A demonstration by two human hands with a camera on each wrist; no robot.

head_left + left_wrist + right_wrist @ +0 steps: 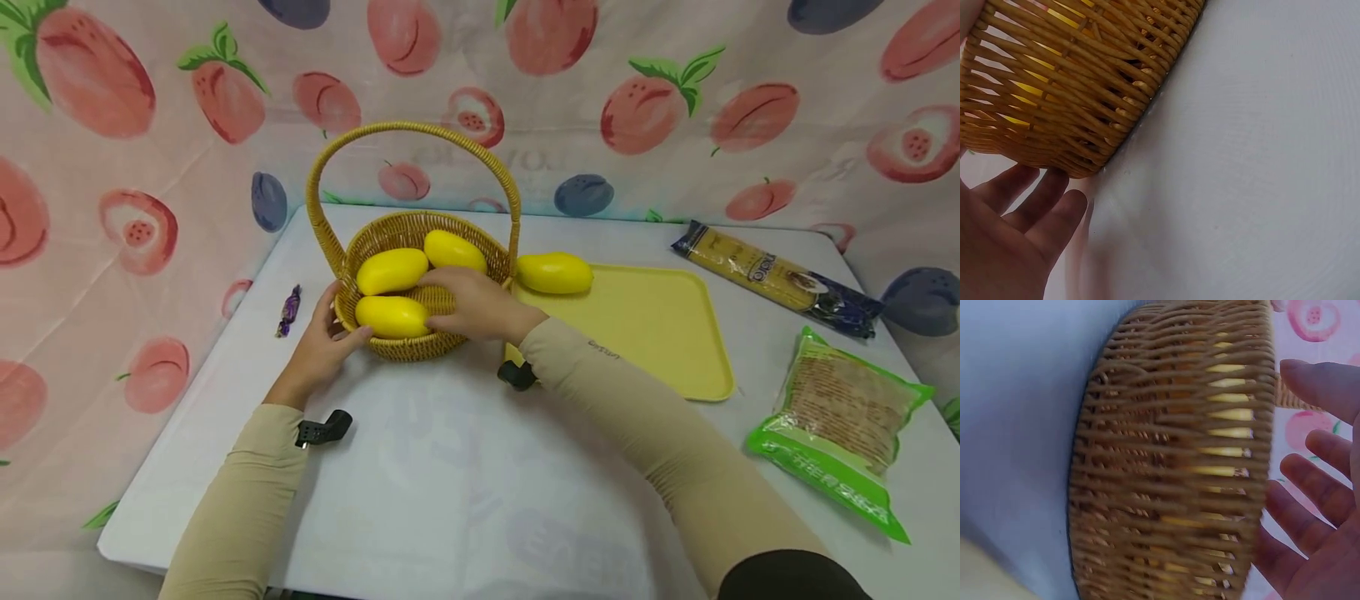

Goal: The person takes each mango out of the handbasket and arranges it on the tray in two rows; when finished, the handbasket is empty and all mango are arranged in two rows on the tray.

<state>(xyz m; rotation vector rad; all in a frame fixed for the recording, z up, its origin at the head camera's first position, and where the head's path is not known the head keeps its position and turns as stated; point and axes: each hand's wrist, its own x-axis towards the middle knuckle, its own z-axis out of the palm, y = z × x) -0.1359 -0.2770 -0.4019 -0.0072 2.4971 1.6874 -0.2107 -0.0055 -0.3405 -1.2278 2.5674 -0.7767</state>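
A wicker basket [416, 348] with a tall arched handle stands on the table, holding three yellow mangoes [392, 272]. At its near left side my left hand [318, 350] grips the rim, thumb on top and fingers along the outside wall; in the left wrist view fingertips [1075, 203] are against the wicker. My right hand [480, 307] reaches over the basket's right rim, above its inside and close to the front mango [392, 317]. The right wrist view shows its fingers [1310, 478] spread and loosely bent, with nothing between them.
Right of the basket lies a yellow tray [637, 333], with another mango [555, 273] at its back left corner. A long pasta packet [772, 275] and a green-edged food bag [843, 408] lie farther right. A purple wrapped candy [288, 311] is on the left.
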